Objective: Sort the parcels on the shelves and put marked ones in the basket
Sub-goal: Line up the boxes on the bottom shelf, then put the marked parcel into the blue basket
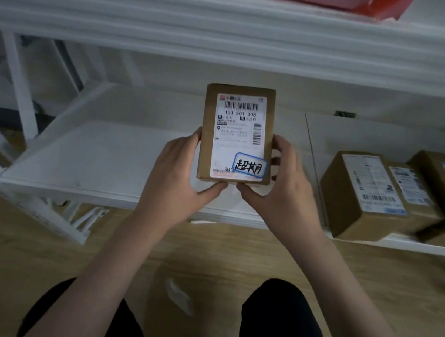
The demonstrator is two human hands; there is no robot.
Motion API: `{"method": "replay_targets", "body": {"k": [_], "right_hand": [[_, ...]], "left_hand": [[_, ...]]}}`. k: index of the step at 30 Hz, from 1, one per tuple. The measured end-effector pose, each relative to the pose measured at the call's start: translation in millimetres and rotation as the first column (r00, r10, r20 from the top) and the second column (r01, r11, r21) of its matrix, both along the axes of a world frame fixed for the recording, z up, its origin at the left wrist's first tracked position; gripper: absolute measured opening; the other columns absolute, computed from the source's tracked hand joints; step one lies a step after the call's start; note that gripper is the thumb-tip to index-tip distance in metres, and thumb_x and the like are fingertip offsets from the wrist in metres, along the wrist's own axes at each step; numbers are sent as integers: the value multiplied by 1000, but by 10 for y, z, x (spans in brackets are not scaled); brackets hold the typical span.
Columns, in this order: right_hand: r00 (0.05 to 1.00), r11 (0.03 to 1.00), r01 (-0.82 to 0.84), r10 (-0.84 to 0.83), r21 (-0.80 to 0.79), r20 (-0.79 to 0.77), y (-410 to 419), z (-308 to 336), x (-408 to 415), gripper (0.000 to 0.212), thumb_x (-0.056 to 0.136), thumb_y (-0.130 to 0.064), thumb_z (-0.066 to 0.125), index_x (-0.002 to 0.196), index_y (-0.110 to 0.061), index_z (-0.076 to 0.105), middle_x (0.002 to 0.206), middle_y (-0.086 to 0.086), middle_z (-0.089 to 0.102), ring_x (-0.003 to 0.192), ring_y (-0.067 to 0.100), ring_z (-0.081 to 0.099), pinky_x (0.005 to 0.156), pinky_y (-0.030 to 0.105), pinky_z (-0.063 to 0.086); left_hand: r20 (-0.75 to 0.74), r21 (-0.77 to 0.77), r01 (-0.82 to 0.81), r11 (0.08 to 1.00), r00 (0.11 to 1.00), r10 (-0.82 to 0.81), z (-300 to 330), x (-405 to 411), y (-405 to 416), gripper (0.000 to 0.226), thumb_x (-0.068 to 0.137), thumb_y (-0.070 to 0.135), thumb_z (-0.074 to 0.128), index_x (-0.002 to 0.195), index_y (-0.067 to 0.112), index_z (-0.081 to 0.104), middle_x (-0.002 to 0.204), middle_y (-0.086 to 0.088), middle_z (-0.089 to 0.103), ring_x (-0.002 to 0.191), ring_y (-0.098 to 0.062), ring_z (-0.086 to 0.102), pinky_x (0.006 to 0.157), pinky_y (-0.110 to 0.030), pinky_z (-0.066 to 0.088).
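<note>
Hands meet at the centre of the frame around one small brown parcel (236, 133), held upright with its printed label facing the camera. The left hand (184, 169) grips its left edge, thumb under the bottom edge; the right hand (281, 181) grips the right edge, thumb likewise beneath. A blue-bordered sticker (249, 167) with handwritten characters sits at the label's lower right corner, just beside the right fingers. Behind lies a white shelf (98, 157); at the right of the frame other boxes (367, 196) stand on it, well apart from the held parcel.
</note>
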State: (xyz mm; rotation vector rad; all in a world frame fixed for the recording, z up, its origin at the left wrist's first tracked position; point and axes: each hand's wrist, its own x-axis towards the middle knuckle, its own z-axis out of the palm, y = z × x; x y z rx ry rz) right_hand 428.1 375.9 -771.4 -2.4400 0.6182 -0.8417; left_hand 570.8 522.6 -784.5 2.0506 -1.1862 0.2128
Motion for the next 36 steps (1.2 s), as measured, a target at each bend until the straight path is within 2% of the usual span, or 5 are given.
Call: {"method": "replay_targets", "body": {"k": [8,17,24,28,36], "right_hand": [[997,996,82,-83,47,9,-102,302,-437,90,74,-36,84,147,-21,33,137,-9,50,110,1,53,81,30,55],[922,915,380,-387,137,26,-37,720,-1945,93,63,-39,88,140,-33,37,125,-18,56,107,-1,59,83,31,55],[771,770,636,-636,49,-12,146,798,-2907,93,60,-45,82,141,-32,36,118,-27,51,101,-4,57,79,29,55],[628,628,778,-778,8,21,193,821,-3400,93,63,-42,83,142,-25,37,127,-12,56,98,1,58,79,29,56],[421,414,894,-907,173,-7,40,1312,-4293,93,68,-28,87,144,-19,33,132,-7,52,110,7,58,83,38,59]], "left_hand": [[-22,-44,116,992,993,-117,305,-256,-243,94,75,46,82,152,15,37,139,0,53,133,-14,42,107,-31,41],[65,-44,478,877,878,-475,727,-1324,-777,92,78,51,76,149,7,41,136,1,54,130,-15,45,108,-28,41],[43,-65,709,702,705,-708,686,-2171,-1243,89,76,50,81,147,10,44,138,2,54,134,-14,44,107,-34,45],[25,-94,817,569,574,-819,759,-2703,-1582,85,77,46,83,144,10,46,136,0,55,131,-17,48,105,-34,46],[-70,-30,913,407,405,-912,1388,-3812,-2094,87,73,34,87,145,12,44,138,-3,54,133,-17,45,108,-31,43]]}}
